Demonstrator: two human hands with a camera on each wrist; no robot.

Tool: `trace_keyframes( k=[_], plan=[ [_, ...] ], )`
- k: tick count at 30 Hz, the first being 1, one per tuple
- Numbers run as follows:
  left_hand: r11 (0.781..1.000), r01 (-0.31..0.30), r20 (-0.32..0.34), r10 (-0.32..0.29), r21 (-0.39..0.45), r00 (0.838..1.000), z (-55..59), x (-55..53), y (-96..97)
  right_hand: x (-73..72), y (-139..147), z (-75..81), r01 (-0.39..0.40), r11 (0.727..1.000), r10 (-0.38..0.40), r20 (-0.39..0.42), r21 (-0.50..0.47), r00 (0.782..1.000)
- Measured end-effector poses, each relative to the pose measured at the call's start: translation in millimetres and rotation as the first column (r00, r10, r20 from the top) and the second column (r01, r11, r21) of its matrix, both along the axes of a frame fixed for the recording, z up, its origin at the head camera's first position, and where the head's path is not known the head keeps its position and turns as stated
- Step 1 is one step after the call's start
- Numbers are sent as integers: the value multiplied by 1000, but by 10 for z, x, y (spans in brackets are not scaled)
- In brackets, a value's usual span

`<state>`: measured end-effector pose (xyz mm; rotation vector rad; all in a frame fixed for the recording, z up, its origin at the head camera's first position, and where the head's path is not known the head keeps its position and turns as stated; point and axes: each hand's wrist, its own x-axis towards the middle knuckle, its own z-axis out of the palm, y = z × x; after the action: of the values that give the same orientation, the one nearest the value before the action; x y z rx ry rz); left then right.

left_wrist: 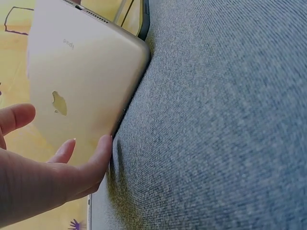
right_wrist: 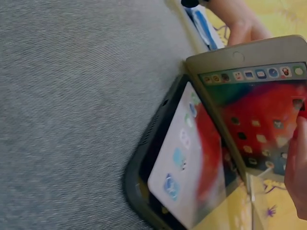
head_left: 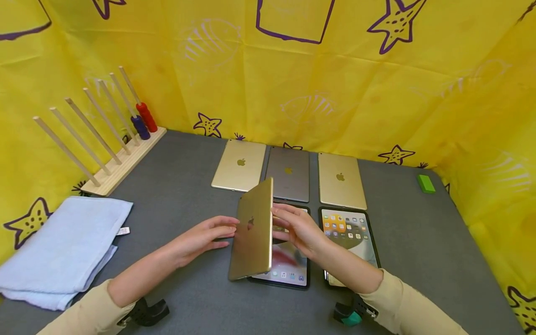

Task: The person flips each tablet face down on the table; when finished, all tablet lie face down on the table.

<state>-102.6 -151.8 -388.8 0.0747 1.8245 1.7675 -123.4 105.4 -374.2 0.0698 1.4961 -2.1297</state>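
Note:
A gold iPad (head_left: 253, 246) is tilted up on its long edge between my hands, its back toward the left. My left hand (head_left: 207, 236) touches that back with loosely extended fingers; in the left wrist view, its thumb (left_wrist: 18, 117) stands apart from the iPad. On the screen side is my right hand (head_left: 303, 230), its fingers against the upper part of the iPad. The lit screen (right_wrist: 259, 120) with app icons shows in the right wrist view. Beside and partly behind it lies a black-framed tablet (head_left: 289, 272), screen up.
Another lit tablet (head_left: 351, 232) lies under my right forearm. Behind are a gold iPad (head_left: 238, 160), a grey one (head_left: 289, 184) and another gold one (head_left: 341, 181), backs up. A peg abacus (head_left: 121, 163), blue cloth (head_left: 63, 246) and green block (head_left: 426, 184) lie around.

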Motion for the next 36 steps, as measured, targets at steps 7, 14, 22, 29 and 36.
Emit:
trace_keyframes(
  k=[7,14,22,29,36],
  plan=[
    [999,-6,-21,5,-40,1000,17,2,-73,21,41,-108,-5,1000,5,4,3,1000],
    [994,-14,-43,9,-112,999,36,-3,-202,36,-37,-224,19,999,-17,66,-27,998],
    [983,-26,-67,14,-180,998,55,-12,-348,7,-176,-372,40,999,-39,84,-8,996],
    [971,-30,-141,-3,-238,990,50,-3,-416,7,-265,-409,-17,1000,19,94,-12,995],
    [958,-43,-185,-10,-283,983,50,5,-471,8,-333,-363,-50,999,51,110,-19,993]
  ],
)
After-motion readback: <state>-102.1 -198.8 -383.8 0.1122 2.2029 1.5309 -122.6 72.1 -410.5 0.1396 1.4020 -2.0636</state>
